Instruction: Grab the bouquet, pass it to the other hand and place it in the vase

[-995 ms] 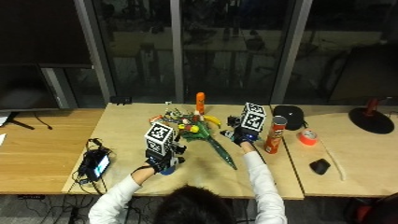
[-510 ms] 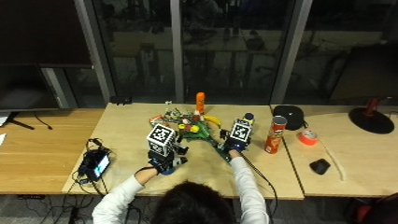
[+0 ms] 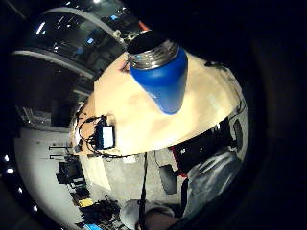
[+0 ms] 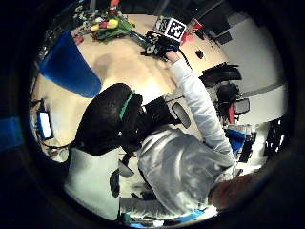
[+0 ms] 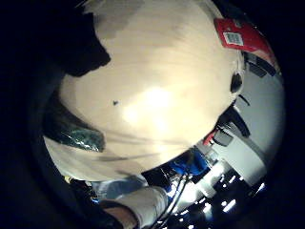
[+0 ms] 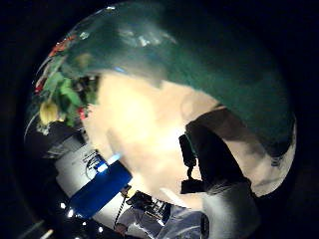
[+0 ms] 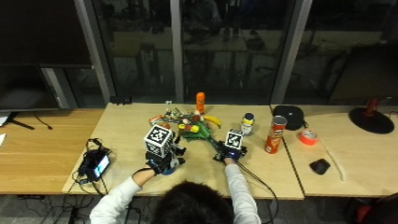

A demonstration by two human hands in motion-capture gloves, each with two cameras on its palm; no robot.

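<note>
Under the right hand (image 7: 228,152), the bouquet (image 7: 194,131) is lying; whether fingers are pinching its stems, I cannot tell. The left hand (image 7: 163,160) is waiting beside the blue vase (image 3: 160,76), its fingers hidden, likely ready for the pass.

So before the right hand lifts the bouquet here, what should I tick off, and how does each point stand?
1. Right hand on the bouquet's stem end: ok; the dark green wrap fills its thumb side palm view.
2. Fingers curled round the stems: cannot tell.
3. Bouquet off the table: not ok, it lies flat.
4. Vase upright, mouth open: ok, a blue vase with a metal rim.
5. Left hand at the vase: ok, close beside it; holding it: cannot tell.
6. Lift path past the banana and chip can: ok, both stand apart.
</note>
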